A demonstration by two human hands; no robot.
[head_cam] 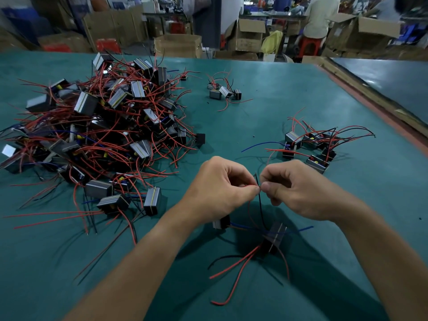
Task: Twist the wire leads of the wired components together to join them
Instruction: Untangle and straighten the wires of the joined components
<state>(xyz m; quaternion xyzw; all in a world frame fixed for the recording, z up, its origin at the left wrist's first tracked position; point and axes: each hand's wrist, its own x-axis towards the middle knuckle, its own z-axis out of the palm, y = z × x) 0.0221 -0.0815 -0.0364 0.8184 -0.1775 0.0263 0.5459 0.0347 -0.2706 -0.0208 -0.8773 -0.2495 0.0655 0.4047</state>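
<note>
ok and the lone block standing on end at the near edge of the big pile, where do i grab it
Pinch the upright block across its flat side faces, coming in from above and the right. It stands on end with its top free, and the tangled pile crowds its left.

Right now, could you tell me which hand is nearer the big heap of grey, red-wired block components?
Left. The left hand is just right of the heap of grey block components; the right hand lies farther right. Both pinch red and black wire leads.
</note>
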